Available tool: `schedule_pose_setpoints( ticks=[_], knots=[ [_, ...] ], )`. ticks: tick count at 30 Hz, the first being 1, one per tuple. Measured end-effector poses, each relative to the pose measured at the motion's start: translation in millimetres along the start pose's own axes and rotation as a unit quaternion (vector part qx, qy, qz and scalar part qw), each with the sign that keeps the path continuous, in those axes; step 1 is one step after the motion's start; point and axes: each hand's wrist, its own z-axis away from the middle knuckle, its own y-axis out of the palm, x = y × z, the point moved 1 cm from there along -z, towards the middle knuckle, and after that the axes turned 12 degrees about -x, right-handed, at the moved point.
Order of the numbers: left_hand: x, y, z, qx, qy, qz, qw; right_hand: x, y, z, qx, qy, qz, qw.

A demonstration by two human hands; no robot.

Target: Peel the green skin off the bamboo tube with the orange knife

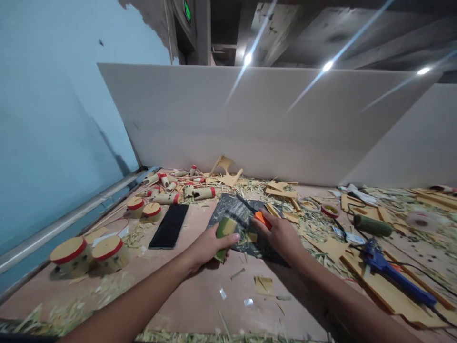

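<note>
My left hand (206,247) grips a short green bamboo section (224,229), held upright at the near edge of a dark cutting mat (228,209). My right hand (282,234) is closed around a knife with an orange handle (262,218); its dark blade (246,204) points away over the mat, just right of the bamboo piece. Bamboo shavings and small yellow offcuts lie on the mat between the two hands.
A black phone (169,226) lies left of the mat. Red-banded bamboo cylinders (87,252) and small tubes (171,190) sit at left. A blue glue gun (392,274), a green bamboo tube (373,225), tape rolls (330,209) and wooden pieces lie at right. White boards (257,124) stand behind.
</note>
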Motion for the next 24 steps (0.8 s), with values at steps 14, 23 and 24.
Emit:
schedule_pose_setpoints(
  ticks=[14, 23, 24],
  knots=[
    [-8.3, -10.4, 3.3, 0.022, 0.018, 0.092, 0.995, 13.5, -5.9, 7.5, 0.046, -0.044, -0.139, 0.988],
    [-6.9, -14.5, -3.3, -0.003, 0.029, 0.064, 0.998, 25.1, -12.5, 13.9, 0.083, -0.070, -0.164, 0.981],
    [-5.2, -13.9, -3.4, 0.002, 0.019, 0.055, 0.998, 26.6, -13.4, 15.3, 0.108, -0.077, -0.161, 0.978]
  ],
)
